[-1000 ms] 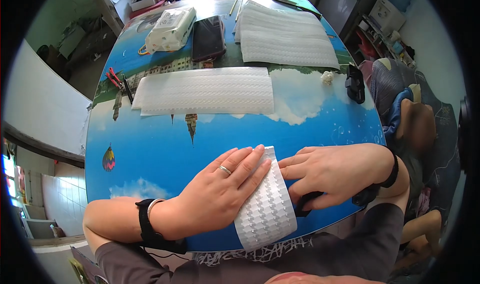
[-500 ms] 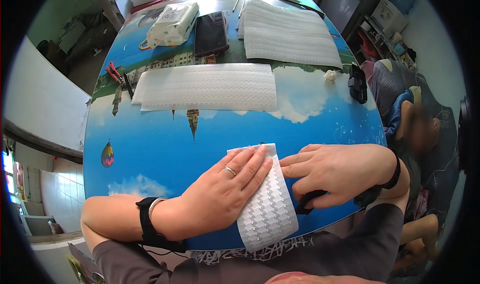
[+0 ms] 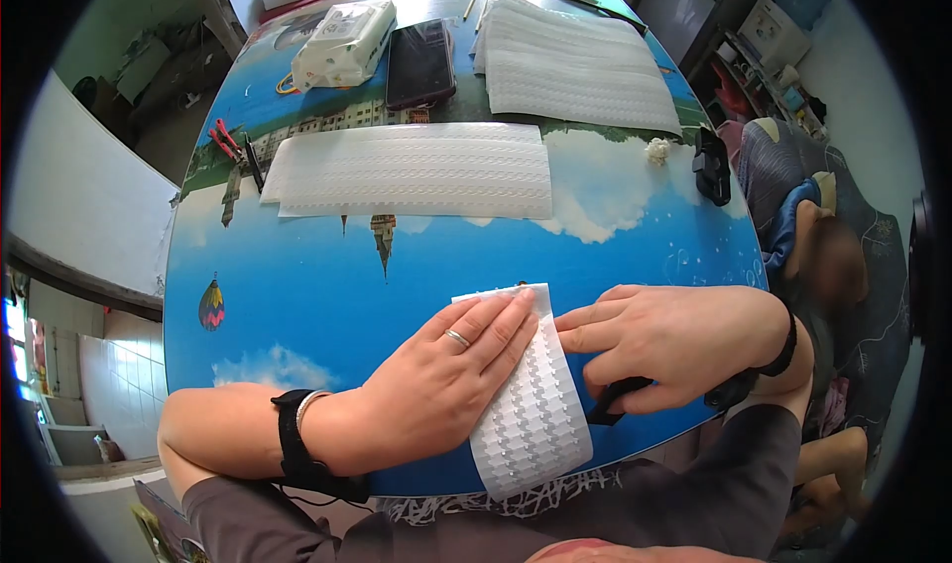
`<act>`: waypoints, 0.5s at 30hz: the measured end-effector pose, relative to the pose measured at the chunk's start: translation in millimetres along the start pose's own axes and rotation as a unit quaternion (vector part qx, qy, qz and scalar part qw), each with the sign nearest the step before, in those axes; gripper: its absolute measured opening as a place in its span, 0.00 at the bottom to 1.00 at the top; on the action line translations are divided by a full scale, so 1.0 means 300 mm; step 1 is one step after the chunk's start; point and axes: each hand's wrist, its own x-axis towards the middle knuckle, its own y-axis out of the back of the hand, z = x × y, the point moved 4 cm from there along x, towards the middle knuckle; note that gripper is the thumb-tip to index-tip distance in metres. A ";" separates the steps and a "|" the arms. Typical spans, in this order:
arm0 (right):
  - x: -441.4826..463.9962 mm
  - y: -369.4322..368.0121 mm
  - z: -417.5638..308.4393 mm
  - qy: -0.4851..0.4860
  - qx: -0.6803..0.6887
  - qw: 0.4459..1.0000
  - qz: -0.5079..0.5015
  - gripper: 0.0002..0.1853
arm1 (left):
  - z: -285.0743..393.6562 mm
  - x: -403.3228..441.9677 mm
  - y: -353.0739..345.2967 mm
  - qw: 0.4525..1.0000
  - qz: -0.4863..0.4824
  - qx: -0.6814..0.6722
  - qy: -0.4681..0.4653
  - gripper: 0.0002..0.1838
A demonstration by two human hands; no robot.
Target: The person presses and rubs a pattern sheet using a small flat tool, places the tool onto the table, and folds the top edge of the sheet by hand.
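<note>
A white patterned strip [image 3: 535,414] lies at the table's front edge, its near end hanging slightly over. My left hand [image 3: 446,375] rests flat on the strip's upper left part, fingers stretched out, a ring on one finger. Just right of the strip is my right hand [image 3: 664,350], its fingers curled round a black object [image 3: 615,399], mostly hidden under the hand, that I cannot make out. The fingertips of this hand reach the strip's right edge. Farther back, another white sheet [image 3: 412,171] lies across the table.
A stack of white sheets [image 3: 580,67], a phone [image 3: 420,64] and a wipes pack [image 3: 343,46] are at the back. Red-handled pliers [image 3: 225,140] and a black pen [image 3: 254,165] lie left, a black device [image 3: 711,167] right. A person [image 3: 833,256] is beyond the right edge.
The view has shifted slightly. My left hand's fingers have drawn closer together and down a little, showing more of the strip's top edge. My right hand has hardly moved.
</note>
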 end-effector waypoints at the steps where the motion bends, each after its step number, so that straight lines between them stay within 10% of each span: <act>1: 0.000 -0.001 0.001 0.002 0.000 1.000 0.001 0.11 | -0.002 0.001 -0.001 1.000 0.000 -0.009 0.002 0.33; 15: -0.004 0.013 0.010 0.026 0.019 0.999 0.008 0.11 | -0.031 0.006 -0.021 0.995 0.005 -0.089 0.035 0.40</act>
